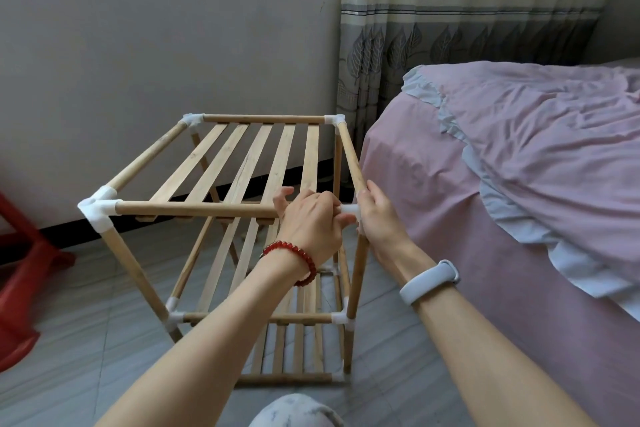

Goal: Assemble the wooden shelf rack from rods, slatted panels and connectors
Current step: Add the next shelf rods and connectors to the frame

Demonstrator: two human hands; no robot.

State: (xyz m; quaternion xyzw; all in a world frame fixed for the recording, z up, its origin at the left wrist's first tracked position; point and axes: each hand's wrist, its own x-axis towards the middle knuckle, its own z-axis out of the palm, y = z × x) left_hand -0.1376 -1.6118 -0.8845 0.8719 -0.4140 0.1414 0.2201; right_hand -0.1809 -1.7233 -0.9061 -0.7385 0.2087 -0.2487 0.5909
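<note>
Both arms reach forward: the left hand (pixel 308 218) curls around the front top rod (pixel 194 209) at the white connector (pixel 349 209), which the right hand (pixel 375 215) grips

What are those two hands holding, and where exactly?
Left hand grips the top front rod at its right end; right hand grips the white corner connector there.
</note>
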